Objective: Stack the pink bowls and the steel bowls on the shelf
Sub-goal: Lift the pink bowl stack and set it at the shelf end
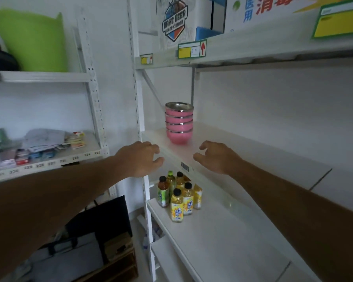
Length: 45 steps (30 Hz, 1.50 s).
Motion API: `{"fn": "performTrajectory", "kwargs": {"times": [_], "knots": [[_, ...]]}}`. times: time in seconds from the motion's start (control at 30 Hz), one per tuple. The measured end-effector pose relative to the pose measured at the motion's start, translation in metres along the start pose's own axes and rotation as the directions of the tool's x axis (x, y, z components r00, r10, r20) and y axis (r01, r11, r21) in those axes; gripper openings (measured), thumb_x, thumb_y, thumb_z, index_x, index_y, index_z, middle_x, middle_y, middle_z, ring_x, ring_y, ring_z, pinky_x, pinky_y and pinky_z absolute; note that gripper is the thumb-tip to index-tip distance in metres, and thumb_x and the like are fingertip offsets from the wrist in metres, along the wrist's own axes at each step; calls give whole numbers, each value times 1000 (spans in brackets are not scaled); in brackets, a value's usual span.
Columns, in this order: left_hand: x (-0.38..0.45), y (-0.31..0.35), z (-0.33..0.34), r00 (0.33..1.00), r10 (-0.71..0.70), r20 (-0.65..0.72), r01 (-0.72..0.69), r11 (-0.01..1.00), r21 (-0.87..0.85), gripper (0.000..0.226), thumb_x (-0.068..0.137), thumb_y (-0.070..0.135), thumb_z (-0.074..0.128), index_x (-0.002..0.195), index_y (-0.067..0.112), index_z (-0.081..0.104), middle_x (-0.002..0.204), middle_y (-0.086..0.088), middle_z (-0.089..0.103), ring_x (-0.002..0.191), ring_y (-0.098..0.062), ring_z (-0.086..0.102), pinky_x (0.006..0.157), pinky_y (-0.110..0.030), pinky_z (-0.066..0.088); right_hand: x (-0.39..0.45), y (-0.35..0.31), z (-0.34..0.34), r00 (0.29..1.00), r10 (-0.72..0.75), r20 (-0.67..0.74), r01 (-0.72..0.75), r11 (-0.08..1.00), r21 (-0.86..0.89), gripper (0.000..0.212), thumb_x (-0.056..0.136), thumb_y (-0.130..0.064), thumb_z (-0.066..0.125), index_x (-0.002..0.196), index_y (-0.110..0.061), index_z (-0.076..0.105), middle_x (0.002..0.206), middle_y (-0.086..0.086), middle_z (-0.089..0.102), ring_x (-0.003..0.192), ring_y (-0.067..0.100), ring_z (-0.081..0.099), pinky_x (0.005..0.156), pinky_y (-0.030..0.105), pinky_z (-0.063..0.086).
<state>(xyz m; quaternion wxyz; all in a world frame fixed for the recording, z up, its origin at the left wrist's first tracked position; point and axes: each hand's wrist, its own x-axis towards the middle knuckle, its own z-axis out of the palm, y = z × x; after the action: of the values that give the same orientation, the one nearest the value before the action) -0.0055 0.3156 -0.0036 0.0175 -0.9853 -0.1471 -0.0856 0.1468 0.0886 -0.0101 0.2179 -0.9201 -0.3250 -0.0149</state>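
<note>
A stack of several pink bowls with steel rims and steel insides stands upright at the left end of the white middle shelf. My left hand hovers at the shelf's front left corner, below and left of the stack, fingers apart and holding nothing. My right hand hangs over the shelf's front edge, to the right of the stack and nearer to me, fingers curled apart and empty. Neither hand touches the bowls. No separate steel bowls are in view.
Several bottled drinks stand on the lower shelf. Boxes sit on the top shelf. A second rack on the left carries papers and a green tub. Dark bags lie on the floor.
</note>
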Motion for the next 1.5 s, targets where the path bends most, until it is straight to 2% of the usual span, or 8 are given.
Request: {"fn": "performTrajectory", "kwargs": {"times": [0.23, 0.63, 0.8, 1.0, 1.17, 1.3, 1.43, 1.5], "knots": [[78, -29, 21, 1000, 1, 12, 0, 992, -123, 67, 106, 68, 39, 158, 27, 51, 163, -2, 54, 144, -29, 53, 116, -49, 46, 66, 8, 13, 987, 61, -146, -33, 981, 189, 60, 92, -62, 61, 140, -27, 62, 112, -6, 70, 112, 21, 66, 92, 36, 50], [222, -90, 75, 986, 162, 38, -115, 829, -548, 120, 86, 82, 66, 174, 20, 13, 170, -8, 46, 151, -23, 49, 112, -29, 41, 175, -4, 45, 979, 203, -10, -190, 933, 306, 122, 59, -80, 77, 160, -22, 39, 143, -1, 61, 117, 16, 62, 83, 27, 52], [240, -79, 85, 946, 314, -77, -282, 683, -673, 81, 95, 57, 76, 162, 31, 39, 150, 7, 62, 134, -11, 59, 121, -43, 46, 192, -1, 50, 993, 108, -53, -84, 940, 330, 50, 66, -59, 94, 101, -47, 61, 88, -38, 69, 82, -15, 65, 59, 4, 46], [261, -72, 81, 935, 339, -108, -320, 668, -672, 51, 99, 44, 77, 140, 42, 46, 123, 22, 60, 111, 6, 57, 93, -9, 41, 204, 8, 49, 995, 73, -69, -40, 918, 394, 95, 52, -70, 95, 134, -31, 66, 121, -15, 72, 106, 1, 67, 92, 28, 57], [286, -64, 82, 941, 325, -98, -308, 695, -649, 54, 100, 44, 75, 146, 33, 48, 120, 20, 58, 100, 13, 55, 77, 3, 39, 219, 9, 42, 995, 82, -52, -55, 917, 394, 86, 54, -69, 94, 129, -34, 70, 125, -10, 75, 110, 9, 71, 103, 40, 58], [312, -54, 82, 948, 310, -72, -278, 695, -663, 61, 100, 42, 76, 152, 21, 51, 134, 4, 67, 119, -14, 63, 97, -20, 49, 232, 11, 38, 983, 169, -67, -129, 909, 395, 106, 41, -80, 88, 134, -32, 66, 129, -9, 71, 112, 13, 69, 100, 37, 57], [333, -47, 86, 956, 289, -43, -236, 677, -697, 62, 100, 35, 77, 154, 20, 51, 140, -4, 67, 129, -24, 63, 114, -42, 50, 243, 17, 36, 973, 221, -73, -172, 894, 414, 67, 59, -64, 95, 116, -43, 66, 116, -13, 72, 102, 9, 68, 81, 22, 54], [336, -46, 86, 954, 299, -36, -231, 650, -724, 54, 101, 29, 77, 150, 19, 56, 138, -4, 69, 128, -23, 64, 114, -41, 50, 244, 19, 38, 963, 258, -77, -199, 875, 442, 96, 50, -71, 92, 135, -35, 64, 122, -14, 70, 112, 12, 68, 89, 26, 56]]}}
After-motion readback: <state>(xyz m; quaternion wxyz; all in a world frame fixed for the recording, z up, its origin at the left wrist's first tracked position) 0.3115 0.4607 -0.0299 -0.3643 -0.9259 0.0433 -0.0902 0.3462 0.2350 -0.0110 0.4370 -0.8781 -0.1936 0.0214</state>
